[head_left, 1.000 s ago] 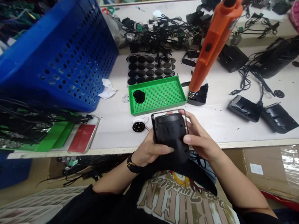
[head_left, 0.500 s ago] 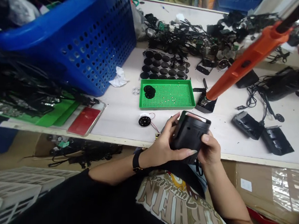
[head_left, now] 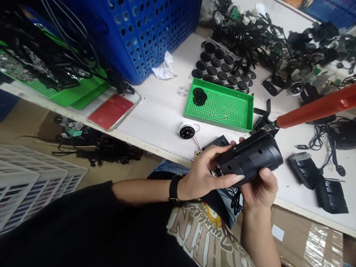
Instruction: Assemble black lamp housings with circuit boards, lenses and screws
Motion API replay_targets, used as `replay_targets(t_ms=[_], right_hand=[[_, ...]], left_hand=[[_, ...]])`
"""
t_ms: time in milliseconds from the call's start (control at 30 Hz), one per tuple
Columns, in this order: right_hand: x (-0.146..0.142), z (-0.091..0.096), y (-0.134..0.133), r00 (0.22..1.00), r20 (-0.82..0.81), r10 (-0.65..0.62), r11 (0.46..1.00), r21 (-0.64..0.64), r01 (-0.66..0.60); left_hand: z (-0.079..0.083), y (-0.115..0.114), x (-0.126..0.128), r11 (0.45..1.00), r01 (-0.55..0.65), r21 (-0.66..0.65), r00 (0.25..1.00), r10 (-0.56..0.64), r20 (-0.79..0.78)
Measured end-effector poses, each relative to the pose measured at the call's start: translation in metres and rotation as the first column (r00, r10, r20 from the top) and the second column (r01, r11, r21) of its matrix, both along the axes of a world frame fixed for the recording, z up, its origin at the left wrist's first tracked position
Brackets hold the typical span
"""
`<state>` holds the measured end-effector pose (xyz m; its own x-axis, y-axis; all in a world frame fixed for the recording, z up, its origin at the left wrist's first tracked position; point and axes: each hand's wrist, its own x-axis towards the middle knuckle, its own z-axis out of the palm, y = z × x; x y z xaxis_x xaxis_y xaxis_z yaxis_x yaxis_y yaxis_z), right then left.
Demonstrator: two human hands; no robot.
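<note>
A black plastic housing (head_left: 250,158) with small screw holes lies tilted between both hands above the table's front edge. My left hand (head_left: 202,172) is closed round its left end, thumb along the near side. My right hand (head_left: 261,188) grips it from below and the right, with the thumb on its lower edge. An orange electric screwdriver (head_left: 323,106) slants in from the right, its tip close to the housing's far side; whether they touch I cannot tell. Left of the housing lies a small round motor-like part (head_left: 186,131) with thin wires. Black cable (head_left: 232,199) hangs below the housing.
A green perforated tray (head_left: 220,106) holds black discs and tiny screws. Behind it lie rows of black round parts (head_left: 219,68) and tangled cables (head_left: 253,38). A blue basket (head_left: 158,34) stands left, with a red phone-like object (head_left: 112,111) before it. Opened black housings (head_left: 317,181) lie right.
The housing has turned from nearly upright to lying slanted, its far end swung right towards the screwdriver. Both hands have kept hold of it. The view has shifted and rotated.
</note>
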<state>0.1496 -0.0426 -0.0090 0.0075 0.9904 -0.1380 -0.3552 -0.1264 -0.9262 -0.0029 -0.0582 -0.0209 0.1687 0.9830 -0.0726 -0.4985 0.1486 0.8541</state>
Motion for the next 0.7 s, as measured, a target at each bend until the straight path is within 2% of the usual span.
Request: replay_targets(t_ms=[133,367,433,567,700], right_hand=[[-0.004,0.0,-0.002,0.992,-0.035,-0.118,0.993,-0.028,0.117],[-0.011,0.004,0.005,0.989,-0.012,-0.146,0.989,0.006,0.146],[-0.013,0.001,0.006,0.989,-0.006,-0.146,0.989,0.004,0.146],[-0.022,-0.007,0.002,0.997,0.048,-0.059,0.998,-0.023,0.06],[-0.027,-0.009,-0.005,0.995,0.039,-0.095,0.993,-0.071,0.097]], left_hand=[[-0.002,0.002,0.0,0.999,-0.032,0.044,0.999,0.031,0.02],[-0.005,0.009,-0.002,0.995,-0.028,0.094,1.0,0.027,0.015],[-0.007,0.011,-0.003,0.998,-0.012,0.059,0.999,0.009,0.043],[-0.01,0.012,-0.001,0.997,-0.012,-0.072,0.994,0.02,0.108],[-0.007,0.01,0.001,0.997,-0.029,-0.069,0.995,0.036,0.093]])
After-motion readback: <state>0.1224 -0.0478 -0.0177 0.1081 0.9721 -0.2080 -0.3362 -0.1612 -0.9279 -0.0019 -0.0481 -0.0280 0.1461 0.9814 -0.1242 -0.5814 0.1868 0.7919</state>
